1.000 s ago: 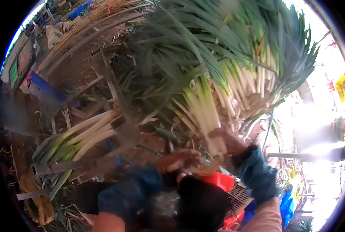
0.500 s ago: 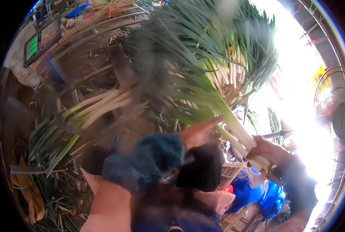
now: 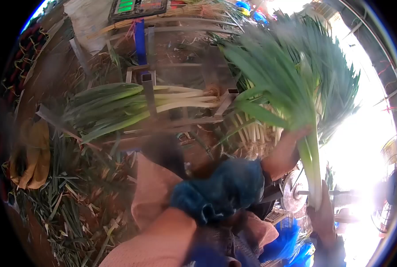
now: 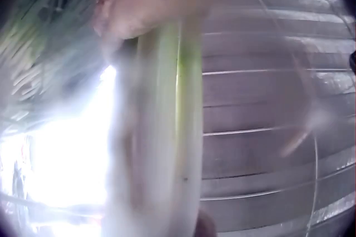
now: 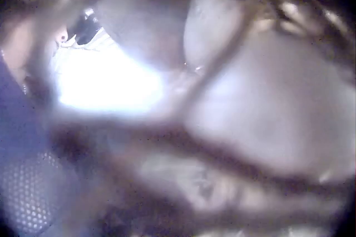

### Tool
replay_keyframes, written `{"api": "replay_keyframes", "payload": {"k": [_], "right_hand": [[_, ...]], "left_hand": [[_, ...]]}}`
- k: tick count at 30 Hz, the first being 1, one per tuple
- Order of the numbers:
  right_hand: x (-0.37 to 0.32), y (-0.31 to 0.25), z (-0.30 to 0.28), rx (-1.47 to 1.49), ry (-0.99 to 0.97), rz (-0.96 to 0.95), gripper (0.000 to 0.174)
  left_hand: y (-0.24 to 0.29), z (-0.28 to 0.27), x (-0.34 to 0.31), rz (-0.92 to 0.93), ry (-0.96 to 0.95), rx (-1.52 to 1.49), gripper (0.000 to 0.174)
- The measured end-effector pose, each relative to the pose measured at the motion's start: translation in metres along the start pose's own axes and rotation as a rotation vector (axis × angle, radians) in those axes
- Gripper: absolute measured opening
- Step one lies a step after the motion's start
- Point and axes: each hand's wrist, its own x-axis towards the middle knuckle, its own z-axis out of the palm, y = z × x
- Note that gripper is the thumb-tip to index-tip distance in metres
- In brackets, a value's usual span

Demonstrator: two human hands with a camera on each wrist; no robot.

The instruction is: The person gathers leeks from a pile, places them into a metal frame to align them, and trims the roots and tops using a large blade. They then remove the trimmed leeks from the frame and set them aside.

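So in the last half second the held leeks (image 3: 313, 167) have swung from a slant to nearly upright, and the left hand (image 3: 287, 149) has gone from reaching alongside the stalks to being wrapped round them. The head view has turned too, so go by the metal rack (image 3: 149, 95): the held leeks are off to its right, well apart from it, in front of the leek pile (image 3: 252, 131), which is also right of the rack. More leeks lie lengthwise in the rack, racked leeks (image 3: 176, 104) with their roots at its right end and greens sticking out its left; my guess is the posts stop them rolling and keep the ends lined up. The left hand grips up where white turns green, and the right hand (image 3: 322, 218) looks closed round the root end, though its own wrist view is too blurry to show the fingers. I reckon the two-point hold keeps those long floppy leaves under control. Pose-wise, the left arm in its teal sleeve (image 3: 220, 189) reaches across the body, below and right of the rack, with the right hand lower and further right. Leaf trimmings (image 3: 69, 213) litter the ground below left of the rack.
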Motion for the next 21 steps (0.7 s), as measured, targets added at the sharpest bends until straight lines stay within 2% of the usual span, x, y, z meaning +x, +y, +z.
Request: {"api": "replay_keyframes", "payload": {"k": [3, 5, 6, 7, 8, 9, 10, 11, 12, 13, 14, 16, 18, 19, 21], "right_hand": [[0.036, -0.016, 0.001, 0.017, -0.012, -0.009, 0.065], [0.067, -0.036, 0.005, 0.117, -0.054, 0.013, 0.061], [0.09, -0.02, 0.019, 0.017, 0.08, -0.302, 0.06], [0.11, -0.044, 0.027, 0.055, 0.181, -0.472, 0.059], [0.132, -0.077, 0.037, 0.162, 0.297, -0.705, 0.06], [0.136, -0.114, 0.032, 0.045, 0.234, -0.549, 0.06], [0.15, -0.145, 0.034, 0.027, 0.255, -0.645, 0.061], [0.169, -0.171, 0.039, 0.133, 0.292, -0.88, 0.059], [0.19, -0.196, 0.041, 0.158, 0.278, -1.024, 0.054], [0.21, -0.222, 0.047, 0.022, 0.37, -1.068, 0.05], [0.229, -0.25, 0.052, 0.033, 0.401, -1.183, 0.047], [0.227, -0.319, 0.052, 0.126, 0.252, -1.15, 0.043], [0.242, -0.353, 0.061, 0.039, 0.294, -1.453, 0.026], [0.248, -0.366, 0.066, 0.118, 0.342, -1.554, 0.028], [0.255, -0.392, 0.084, 0.293, 0.426, -1.753, 0.033]], "left_hand": [[0.043, 0.022, 0.001, 0.105, -0.164, 0.119, 0.027], [0.09, 0.055, -0.005, 0.249, -0.198, 0.266, 0.029], [0.111, 0.075, -0.016, 0.317, -0.131, 0.296, 0.027], [0.133, 0.086, -0.026, 0.386, -0.061, 0.327, 0.025], [0.163, 0.09, -0.03, 0.599, -0.092, 0.649, 0.026], [0.189, 0.096, -0.038, 0.691, -0.135, 0.767, 0.033], [0.215, 0.106, -0.049, 0.792, -0.17, 0.88, 0.041], [0.242, 0.116, -0.06, 0.899, -0.198, 0.982, 0.049], [0.266, 0.125, -0.069, 0.992, -0.22, 1.077, 0.049], [0.29, 0.132, -0.082, 1.064, -0.228, 1.145, 0.049], [0.314, 0.139, -0.095, 1.125, -0.214, 1.215, 0.05], [0.359, 0.149, -0.119, 1.231, -0.196, 1.345, 0.051], [0.397, 0.158, -0.144, 1.298, -0.174, 1.432, 0.052], [0.41, 0.159, -0.155, 1.32, -0.157, 1.438, 0.052], [0.425, 0.166, -0.177, 1.424, 0.044, 1.253, 0.05]]}}
